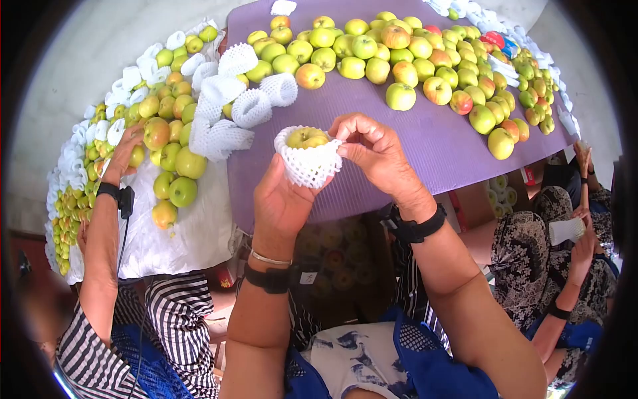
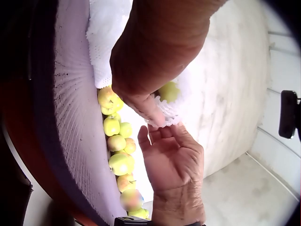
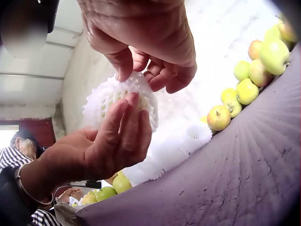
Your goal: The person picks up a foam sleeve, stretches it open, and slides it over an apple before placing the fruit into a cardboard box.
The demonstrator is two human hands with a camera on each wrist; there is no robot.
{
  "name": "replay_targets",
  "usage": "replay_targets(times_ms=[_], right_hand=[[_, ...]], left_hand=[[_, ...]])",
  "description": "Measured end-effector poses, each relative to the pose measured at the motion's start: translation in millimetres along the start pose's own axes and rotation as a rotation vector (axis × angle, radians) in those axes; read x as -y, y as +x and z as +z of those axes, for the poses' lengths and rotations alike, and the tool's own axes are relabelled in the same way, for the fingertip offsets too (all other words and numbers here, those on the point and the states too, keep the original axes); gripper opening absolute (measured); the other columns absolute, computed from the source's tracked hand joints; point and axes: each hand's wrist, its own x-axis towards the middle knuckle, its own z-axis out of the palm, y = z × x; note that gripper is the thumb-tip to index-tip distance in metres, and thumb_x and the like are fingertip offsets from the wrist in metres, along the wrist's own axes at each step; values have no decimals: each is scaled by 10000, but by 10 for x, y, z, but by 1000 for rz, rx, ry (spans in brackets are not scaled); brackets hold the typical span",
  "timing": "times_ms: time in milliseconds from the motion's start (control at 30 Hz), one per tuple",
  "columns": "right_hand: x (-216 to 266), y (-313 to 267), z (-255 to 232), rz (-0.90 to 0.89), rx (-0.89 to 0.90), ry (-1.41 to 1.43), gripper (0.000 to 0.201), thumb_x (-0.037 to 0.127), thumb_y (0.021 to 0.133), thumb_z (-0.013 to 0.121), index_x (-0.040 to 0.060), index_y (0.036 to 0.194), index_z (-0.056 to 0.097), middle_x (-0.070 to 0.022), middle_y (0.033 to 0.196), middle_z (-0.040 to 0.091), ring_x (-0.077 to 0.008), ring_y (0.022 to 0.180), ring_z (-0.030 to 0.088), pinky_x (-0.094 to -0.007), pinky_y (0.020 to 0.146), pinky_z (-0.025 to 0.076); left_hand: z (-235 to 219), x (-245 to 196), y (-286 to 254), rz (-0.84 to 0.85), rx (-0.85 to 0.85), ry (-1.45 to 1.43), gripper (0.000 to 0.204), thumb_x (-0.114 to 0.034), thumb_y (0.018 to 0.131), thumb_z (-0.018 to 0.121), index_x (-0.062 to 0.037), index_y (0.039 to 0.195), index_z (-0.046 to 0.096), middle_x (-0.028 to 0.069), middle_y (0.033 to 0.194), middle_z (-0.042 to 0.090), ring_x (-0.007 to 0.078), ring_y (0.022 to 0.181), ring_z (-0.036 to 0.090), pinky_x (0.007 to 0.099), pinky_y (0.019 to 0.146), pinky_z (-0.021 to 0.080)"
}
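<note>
A yellow-green apple sits inside a white foam net, its top showing in the head view. The left hand holds the netted apple from below and the side, fingers curled round it, as the right wrist view also shows at the left hand. At the net's right rim, the right hand pinches the foam between thumb and fingers. In the left wrist view the right hand touches the net's edge from below.
Loose foam nets lie left of the purple mat. Many apples spread over its far side, more apples at the left. Another person's hand reaches in there; a person at the right holds a foam net.
</note>
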Motion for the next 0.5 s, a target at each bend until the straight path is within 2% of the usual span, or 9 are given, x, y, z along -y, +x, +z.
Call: replay_targets(times_ms=[167, 267, 367, 400, 500], right_hand=[[131, -1, -41, 58, -139, 78, 258, -32, 775, 623, 72, 999, 549, 10, 962, 531, -80, 888, 500, -256, 754, 439], [138, -45, 4, 83, -87, 38, 302, 9, 762, 663, 89, 1034, 558, 1, 977, 537, -90, 909, 499, -251, 731, 442], [122, -53, 133, -151, -26, -351, 332, 29, 751, 686, 98, 1049, 558, -17, 994, 546, -102, 895, 513, -242, 721, 444], [47, -56, 151, -174, -43, -401, 332, 21, 757, 680, 93, 1056, 556, -33, 1012, 551, -111, 890, 528, -242, 719, 451], [-76, -49, 125, 59, -70, 11, 330, 8, 759, 671, 74, 1061, 554, -33, 1008, 558, -114, 882, 540, -244, 712, 453]], left_hand=[[39, 43, 5, 120, -50, 113, 474, -236, 919, 465, -21, 1320, 332, 146, 1334, 414, 297, 1236, 406, 458, 1031, 335], [0, 50, 11, 175, -38, 240, 464, -222, 919, 467, -7, 1310, 339, 141, 1335, 415, 285, 1229, 415, 445, 1034, 329], [-24, 58, 8, 192, -31, 371, 442, -226, 926, 451, -5, 1297, 355, 136, 1325, 427, 274, 1221, 425, 442, 1020, 342], [-20, 65, 7, 198, -21, 354, 435, -226, 927, 445, -10, 1295, 360, 135, 1321, 431, 273, 1215, 431, 441, 1013, 350], [41, 58, 14, 202, -19, 319, 419, -208, 916, 450, -20, 1282, 374, 135, 1287, 455, 269, 1181, 463, 431, 974, 391]])
